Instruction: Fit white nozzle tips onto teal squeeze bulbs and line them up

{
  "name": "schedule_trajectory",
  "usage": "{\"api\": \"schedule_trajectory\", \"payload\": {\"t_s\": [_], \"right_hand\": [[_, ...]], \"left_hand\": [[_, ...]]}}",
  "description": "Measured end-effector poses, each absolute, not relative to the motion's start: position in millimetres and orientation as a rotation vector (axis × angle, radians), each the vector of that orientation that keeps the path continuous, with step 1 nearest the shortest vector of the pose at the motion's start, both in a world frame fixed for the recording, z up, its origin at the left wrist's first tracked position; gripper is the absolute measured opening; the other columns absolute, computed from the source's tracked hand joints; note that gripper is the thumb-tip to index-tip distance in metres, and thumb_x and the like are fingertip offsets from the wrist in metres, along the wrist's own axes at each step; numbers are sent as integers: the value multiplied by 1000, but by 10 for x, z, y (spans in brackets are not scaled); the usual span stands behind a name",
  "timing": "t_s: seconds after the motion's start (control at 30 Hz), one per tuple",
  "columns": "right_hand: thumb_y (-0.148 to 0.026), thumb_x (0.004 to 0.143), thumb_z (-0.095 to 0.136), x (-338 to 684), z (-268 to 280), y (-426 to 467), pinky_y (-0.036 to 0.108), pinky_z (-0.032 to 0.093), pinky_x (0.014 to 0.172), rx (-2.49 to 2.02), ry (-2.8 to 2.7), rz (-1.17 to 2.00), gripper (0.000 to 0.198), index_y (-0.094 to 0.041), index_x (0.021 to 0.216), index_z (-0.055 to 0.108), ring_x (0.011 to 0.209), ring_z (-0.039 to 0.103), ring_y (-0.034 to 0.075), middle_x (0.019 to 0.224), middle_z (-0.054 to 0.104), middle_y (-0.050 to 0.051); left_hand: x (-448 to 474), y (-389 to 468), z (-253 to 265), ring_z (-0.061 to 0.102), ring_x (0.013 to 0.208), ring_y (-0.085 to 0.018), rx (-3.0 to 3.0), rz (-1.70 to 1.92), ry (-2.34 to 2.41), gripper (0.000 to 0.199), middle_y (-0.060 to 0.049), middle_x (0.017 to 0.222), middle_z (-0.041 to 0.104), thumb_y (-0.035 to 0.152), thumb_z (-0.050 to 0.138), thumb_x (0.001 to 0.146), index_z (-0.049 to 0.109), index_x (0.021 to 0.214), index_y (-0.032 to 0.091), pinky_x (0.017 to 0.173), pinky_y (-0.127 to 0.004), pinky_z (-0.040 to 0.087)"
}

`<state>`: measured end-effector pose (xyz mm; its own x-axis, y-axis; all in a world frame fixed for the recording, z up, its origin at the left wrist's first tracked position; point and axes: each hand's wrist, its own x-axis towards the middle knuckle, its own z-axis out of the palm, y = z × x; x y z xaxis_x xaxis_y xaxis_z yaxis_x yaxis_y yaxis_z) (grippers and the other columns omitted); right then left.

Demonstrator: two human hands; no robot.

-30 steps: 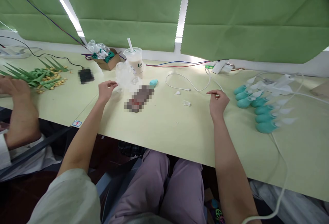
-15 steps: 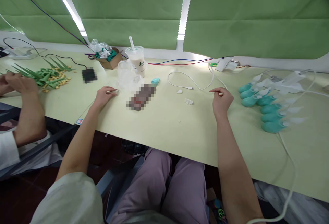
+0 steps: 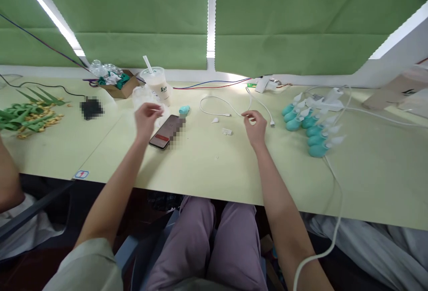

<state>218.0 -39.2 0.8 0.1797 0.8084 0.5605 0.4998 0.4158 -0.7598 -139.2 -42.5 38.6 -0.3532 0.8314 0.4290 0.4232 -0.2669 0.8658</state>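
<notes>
My left hand (image 3: 146,120) is raised between a crumpled clear plastic bag and a phone (image 3: 162,136), fingers curled in a pinch; anything between the fingertips is too small to make out. My right hand (image 3: 256,127) hovers beside a thin white cable (image 3: 214,98), thumb and forefinger pinched in a ring, its contents also unclear. Between the hands lie a small white pointed piece (image 3: 215,120), a white rectangular plastic piece (image 3: 227,131) and a teal rounded piece (image 3: 184,110). Several teal bulb-shaped pieces with white pointed tips (image 3: 317,150) stand in rows at the right.
A lidded drink cup (image 3: 155,81) with a straw stands behind the clear bag (image 3: 138,97). Farther left are a cardboard box (image 3: 122,88) of wrappings and green plastic stems (image 3: 30,112). A white power strip (image 3: 326,102) lies at the right; another person's arm (image 3: 8,177) is at far left.
The view has turned to the right. Both my hands have moved inward, the left towards the phone and the right towards the small white pieces. The loose pieces appear to lie as before.
</notes>
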Motion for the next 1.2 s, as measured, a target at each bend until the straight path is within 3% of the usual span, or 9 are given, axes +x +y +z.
{"api": "schedule_trajectory", "payload": {"t_s": [0.1, 0.17, 0.3, 0.43, 0.6, 0.77, 0.87, 1.0, 1.2], "right_hand": [[-25, 78, 56, 1938, 84, -546, 29, 47, 75, -1110, -1631, 493, 29, -25, 106, 64, 79, 61, 15, 101, 66, 3], [-31, 80, 59, 1815, 94, -620, 29, 48, 74, -1071, -1712, 599, 33, -28, 112, 64, 79, 62, 16, 103, 66, 3], [-36, 84, 54, 1739, 35, -639, 30, 49, 69, -1108, -1663, 627, 24, -28, 100, 70, 79, 62, 18, 99, 69, 3], [-35, 83, 58, 1790, -27, -552, 28, 48, 61, -1131, -1541, 527, 23, -26, 101, 70, 71, 60, 16, 93, 68, 4], [-35, 78, 63, 1868, -65, -455, 29, 47, 64, -1097, -1497, 499, 15, -22, 77, 70, 70, 59, 16, 83, 67, 3], [-37, 77, 64, 1915, -57, -430, 29, 46, 62, -1187, -1545, 546, 15, -23, 75, 68, 69, 59, 15, 86, 67, 3], [-35, 77, 63, 1938, -71, -416, 29, 46, 65, -1192, -1538, 537, 13, -22, 75, 67, 69, 59, 15, 86, 67, 2], [-33, 77, 63, 1979, -100, -396, 30, 45, 69, -1246, -1500, 492, 11, -23, 75, 65, 67, 59, 15, 87, 67, 1], [-32, 78, 63, 1982, -116, -398, 30, 44, 68, -1296, -1525, 488, 9, -23, 76, 66, 67, 59, 15, 89, 67, 1]], "left_hand": [[-432, -314, 321, 63, 68, -13, 1490, 1531, 1292, 30, 0, 72, 65, 24, 73, 58, 52, 80, 19, 64, -25, 51], [42, -257, 211, 62, 65, -12, 1468, 1399, 1116, 30, 0, 69, 65, 23, 72, 60, 51, 81, 18, 63, -24, 50], [400, -204, 54, 60, 61, -11, 1383, 1279, 1025, 27, 0, 65, 66, 19, 70, 61, 50, 80, 18, 64, -26, 47], [338, -195, 73, 58, 59, -11, 1355, 1249, 1039, 34, 0, 64, 67, 25, 75, 58, 50, 81, 18, 63, -26, 44], [406, -182, 92, 58, 62, -12, 1395, 1191, 1041, 41, 0, 65, 68, 32, 78, 57, 55, 86, 17, 67, -28, 44], [432, -131, -1, 59, 65, -13, 1492, 1178, 1054, 31, -2, 71, 68, 40, 69, 70, 58, 89, 17, 70, -30, 45], [273, -80, -39, 60, 80, -18, 1811, 1204, 1278, 21, -5, 86, 69, 35, 62, 78, 62, 92, 19, 77, -33, 44], [59, -21, -96, 55, 100, -26, 2216, 965, 1650, 20, -8, 99, 66, 24, 67, 75, 68, 94, 22, 85, -37, 40], [89, -15, -153, 57, 96, -25, 2326, 752, 1723, 16, -8, 98, 65, 22, 63, 79, 68, 95, 20, 81, -35, 41]]}}
